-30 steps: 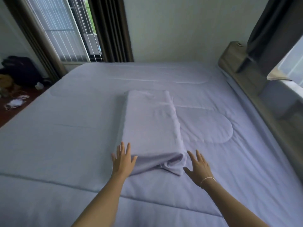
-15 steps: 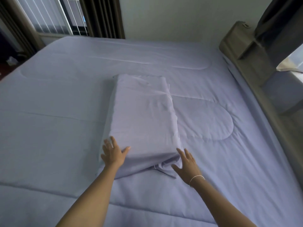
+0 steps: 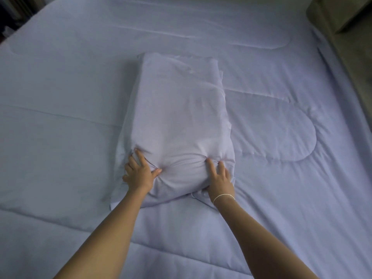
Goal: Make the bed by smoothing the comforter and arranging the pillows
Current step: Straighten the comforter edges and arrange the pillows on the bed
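A lavender pillow [image 3: 177,117] lies lengthwise in the middle of the bed, on top of the lavender quilted comforter [image 3: 60,93]. My left hand [image 3: 138,172] grips the pillow's near left corner, fingers dug into the fabric. My right hand [image 3: 219,178] grips the near right corner, with a thin bracelet on that wrist. The pillowcase bunches into folds between my two hands. The comforter lies flat and mostly smooth, with curved quilt stitching to the right of the pillow.
A wooden headboard shelf [image 3: 342,23] runs along the bed's right side at the top right. A strip of dark floor [image 3: 12,15] shows at the top left corner, beyond the bed's edge.
Both hands went from hovering open near the pillow's near end to pressing in and gripping its two near corners. The view has tilted down and closer to the bed.
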